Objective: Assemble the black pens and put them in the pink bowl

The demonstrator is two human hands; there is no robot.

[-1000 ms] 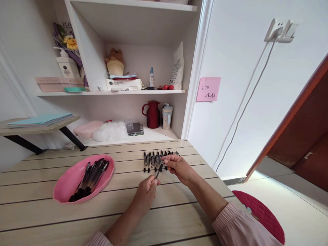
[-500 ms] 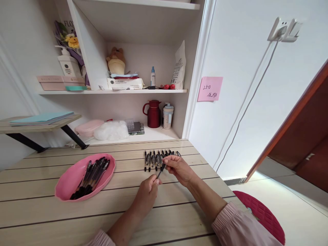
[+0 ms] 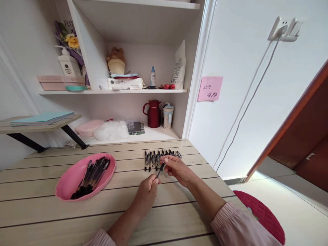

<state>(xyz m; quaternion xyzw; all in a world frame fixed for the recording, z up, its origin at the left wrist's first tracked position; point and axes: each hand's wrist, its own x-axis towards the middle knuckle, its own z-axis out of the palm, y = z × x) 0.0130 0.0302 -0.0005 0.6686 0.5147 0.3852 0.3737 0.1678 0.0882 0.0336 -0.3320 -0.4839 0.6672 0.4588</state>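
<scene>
Head view: left hand (image 3: 146, 192) pinches the lower end of a black pen (image 3: 160, 169) above the table (image 3: 77, 218), right hand (image 3: 178, 168) clamps its top, beside the pen row (image 3: 160, 158).

We cannot see the near end of the pen (image 3: 160, 169), buried in our left hand (image 3: 147, 193). Our right hand (image 3: 178, 168) covers the right part of the row of pens (image 3: 151, 160). Right of that row, the red cushion (image 3: 258, 212) runs off the bottom edge. Beyond the row, the shelf labels (image 3: 125, 83) are too small to read.
</scene>
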